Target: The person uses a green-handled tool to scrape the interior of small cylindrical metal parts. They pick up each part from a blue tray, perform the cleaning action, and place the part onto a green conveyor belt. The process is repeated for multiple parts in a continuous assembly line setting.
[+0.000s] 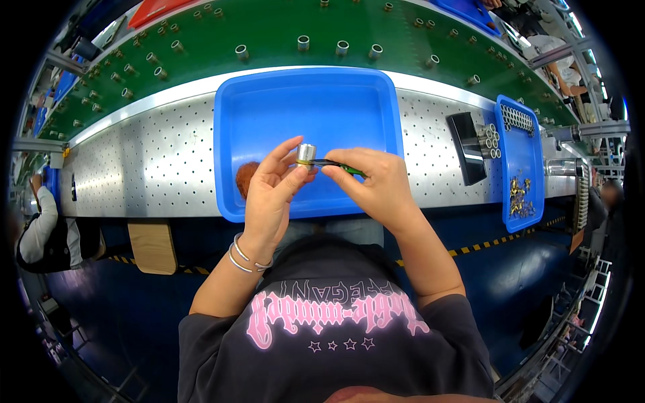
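My left hand point(277, 183) is closed on a small silver metal cylinder point(306, 152), pinching it near its lower end, where a yellowish band shows. In my right hand point(377, 180) is a slim tool with dark tips and green handles point(348, 168), like tweezers or small pliers; its exact kind is unclear. The tool's tips touch the cylinder's lower edge. Both hands are over a large blue tray point(306, 79). A reddish-brown round pad point(246, 178) rests in the tray at its left side, partly behind my left hand.
Beyond the perforated metal table point(161, 148) runs a green belt point(275, 30) bearing many metal cylinders point(304, 43). To the right are a black holder point(465, 148), stacked cylinders point(490, 141) and a smaller blue tray point(516, 158) of cylinders and small brass-coloured parts. Another person point(50, 225) sits at left.
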Available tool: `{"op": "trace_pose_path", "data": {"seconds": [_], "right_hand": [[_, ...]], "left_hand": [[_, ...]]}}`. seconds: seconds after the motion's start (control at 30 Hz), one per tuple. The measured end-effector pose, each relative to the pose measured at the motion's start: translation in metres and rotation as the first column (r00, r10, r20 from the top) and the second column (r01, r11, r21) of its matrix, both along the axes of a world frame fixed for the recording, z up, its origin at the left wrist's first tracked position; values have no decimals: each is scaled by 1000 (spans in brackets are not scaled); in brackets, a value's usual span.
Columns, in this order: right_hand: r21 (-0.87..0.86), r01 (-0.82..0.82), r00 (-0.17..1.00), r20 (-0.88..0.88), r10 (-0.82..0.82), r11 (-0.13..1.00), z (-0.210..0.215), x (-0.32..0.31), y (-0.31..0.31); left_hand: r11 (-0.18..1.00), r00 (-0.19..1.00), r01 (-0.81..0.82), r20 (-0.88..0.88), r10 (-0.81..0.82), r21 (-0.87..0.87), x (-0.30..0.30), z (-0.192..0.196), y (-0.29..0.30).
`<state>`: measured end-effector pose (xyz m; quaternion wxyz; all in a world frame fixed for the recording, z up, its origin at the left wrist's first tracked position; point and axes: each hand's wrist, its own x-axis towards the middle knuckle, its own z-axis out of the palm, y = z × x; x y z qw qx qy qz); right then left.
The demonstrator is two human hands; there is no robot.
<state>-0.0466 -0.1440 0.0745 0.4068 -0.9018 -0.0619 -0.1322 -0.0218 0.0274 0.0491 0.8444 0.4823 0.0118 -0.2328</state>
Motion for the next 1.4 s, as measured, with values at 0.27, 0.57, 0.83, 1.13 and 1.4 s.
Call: {"op": "trace_pose_path", "data": {"seconds": [0.27, 0.57, 0.83, 1.13, 1.4], "right_hand": [[24, 14, 1000, -1, -14, 1000, 1, -2, 0], [23, 10, 999, -32, -9, 1000, 0, -2, -1], [173, 13, 974, -227, 27, 985, 0, 4, 4], [207, -39, 970, -229, 87, 978, 2, 5, 4], [324, -41, 993, -91, 74, 945, 4, 5, 2]], "left_hand": [[1000, 1000, 9, -1, -9, -2, -1, 0, 0], [1000, 1000, 19, 11, -19, -2, -1, 0, 0], [993, 996, 23, -78, -33, -118, 1, 2, 0], [992, 995, 27, -97, -39, -126, 4, -2, 2], [993, 992, 65, -100, -75, -103, 5, -2, 2]]}}
